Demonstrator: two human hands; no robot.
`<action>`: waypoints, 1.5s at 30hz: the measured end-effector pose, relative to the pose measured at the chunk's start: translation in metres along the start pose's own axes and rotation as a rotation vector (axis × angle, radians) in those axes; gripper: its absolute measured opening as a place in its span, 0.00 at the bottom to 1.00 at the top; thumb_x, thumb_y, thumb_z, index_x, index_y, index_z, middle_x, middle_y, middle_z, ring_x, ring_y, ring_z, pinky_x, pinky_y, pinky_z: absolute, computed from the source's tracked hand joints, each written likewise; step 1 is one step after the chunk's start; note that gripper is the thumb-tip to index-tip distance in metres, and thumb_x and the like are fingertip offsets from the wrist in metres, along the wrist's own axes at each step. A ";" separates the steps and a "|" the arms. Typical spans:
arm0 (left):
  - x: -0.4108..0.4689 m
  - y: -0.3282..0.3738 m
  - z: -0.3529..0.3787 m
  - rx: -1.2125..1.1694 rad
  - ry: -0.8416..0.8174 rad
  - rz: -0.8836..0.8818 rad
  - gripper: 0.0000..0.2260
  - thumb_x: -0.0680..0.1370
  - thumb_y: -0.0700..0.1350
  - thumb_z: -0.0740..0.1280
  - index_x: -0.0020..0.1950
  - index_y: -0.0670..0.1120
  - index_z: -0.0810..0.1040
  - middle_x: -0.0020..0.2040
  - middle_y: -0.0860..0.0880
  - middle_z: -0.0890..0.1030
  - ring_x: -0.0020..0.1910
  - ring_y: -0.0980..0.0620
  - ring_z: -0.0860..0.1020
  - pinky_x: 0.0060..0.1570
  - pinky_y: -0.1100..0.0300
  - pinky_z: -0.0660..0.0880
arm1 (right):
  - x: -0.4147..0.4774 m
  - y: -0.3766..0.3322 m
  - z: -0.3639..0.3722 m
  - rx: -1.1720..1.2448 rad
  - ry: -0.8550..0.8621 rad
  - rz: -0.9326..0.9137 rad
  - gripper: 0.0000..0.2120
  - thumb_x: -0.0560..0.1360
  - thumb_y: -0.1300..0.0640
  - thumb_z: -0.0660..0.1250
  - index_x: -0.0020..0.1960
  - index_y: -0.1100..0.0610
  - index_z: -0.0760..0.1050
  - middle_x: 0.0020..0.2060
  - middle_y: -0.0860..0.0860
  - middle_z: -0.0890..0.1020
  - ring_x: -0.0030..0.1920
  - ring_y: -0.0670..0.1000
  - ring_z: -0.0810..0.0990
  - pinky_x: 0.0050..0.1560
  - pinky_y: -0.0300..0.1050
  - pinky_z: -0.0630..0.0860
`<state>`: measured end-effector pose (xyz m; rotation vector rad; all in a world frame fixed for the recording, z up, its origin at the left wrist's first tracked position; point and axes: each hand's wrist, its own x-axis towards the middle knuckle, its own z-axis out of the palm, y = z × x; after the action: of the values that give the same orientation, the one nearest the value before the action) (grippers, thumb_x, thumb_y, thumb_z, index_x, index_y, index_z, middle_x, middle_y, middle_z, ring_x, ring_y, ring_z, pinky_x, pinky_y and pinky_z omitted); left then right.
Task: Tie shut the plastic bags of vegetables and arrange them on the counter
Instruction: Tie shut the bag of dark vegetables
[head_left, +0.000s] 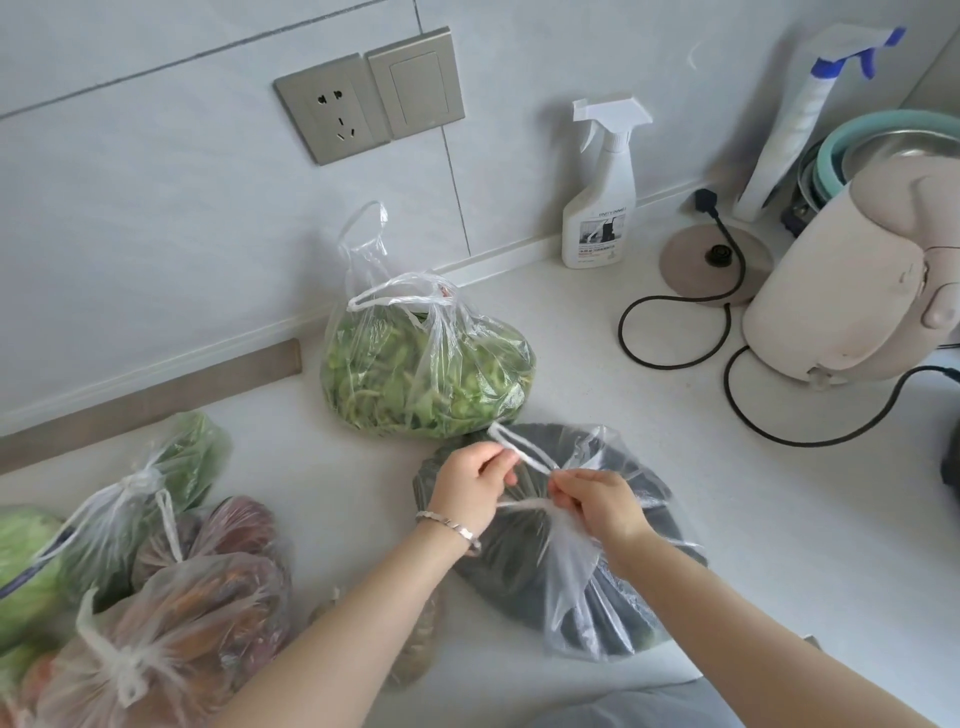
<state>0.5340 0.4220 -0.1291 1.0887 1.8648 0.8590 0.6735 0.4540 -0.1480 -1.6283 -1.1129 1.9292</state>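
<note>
A clear plastic bag of dark vegetables (524, 577) lies on the white counter (675, 493) in front of me. My left hand (470, 486) pinches one twisted handle of it, and my right hand (597, 504) pinches the other; the two handles cross between my hands. Behind it stands an open bag of green leafy vegetables (421, 374), its handles loose and upright. At the left lie several knotted bags: one of green vegetables (130, 519), one of purple vegetables (234, 535), one of orange carrots (171, 629).
A white spray bottle (600, 208) stands against the wall. A beige kettle (852, 270) with its base (696, 270) and a black cord (675, 332) fill the right side. Bowls (852, 150) are stacked at the far right. A wall socket (332, 111) is above.
</note>
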 end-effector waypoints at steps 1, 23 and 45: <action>0.000 -0.010 -0.004 0.088 -0.028 0.004 0.11 0.77 0.41 0.63 0.35 0.45 0.77 0.25 0.55 0.72 0.21 0.62 0.69 0.27 0.69 0.65 | 0.001 0.003 0.003 -0.067 -0.007 -0.015 0.16 0.75 0.61 0.63 0.29 0.57 0.75 0.18 0.44 0.71 0.18 0.41 0.64 0.21 0.31 0.61; 0.013 0.045 0.020 0.078 -0.215 0.166 0.13 0.80 0.44 0.57 0.58 0.39 0.75 0.55 0.42 0.81 0.44 0.54 0.79 0.51 0.62 0.75 | -0.009 0.011 0.017 -0.125 0.038 -0.319 0.17 0.74 0.63 0.63 0.28 0.63 0.66 0.22 0.49 0.64 0.24 0.43 0.60 0.27 0.35 0.57; 0.016 -0.009 0.012 0.094 -0.222 0.016 0.07 0.73 0.43 0.69 0.46 0.42 0.83 0.44 0.46 0.85 0.36 0.66 0.78 0.45 0.73 0.73 | 0.003 0.013 0.015 -0.092 0.323 -0.309 0.15 0.75 0.56 0.65 0.32 0.63 0.76 0.25 0.53 0.73 0.22 0.43 0.65 0.24 0.31 0.62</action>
<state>0.5361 0.4345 -0.1466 1.2066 1.7270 0.6364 0.6615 0.4436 -0.1594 -1.6305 -1.2449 1.3846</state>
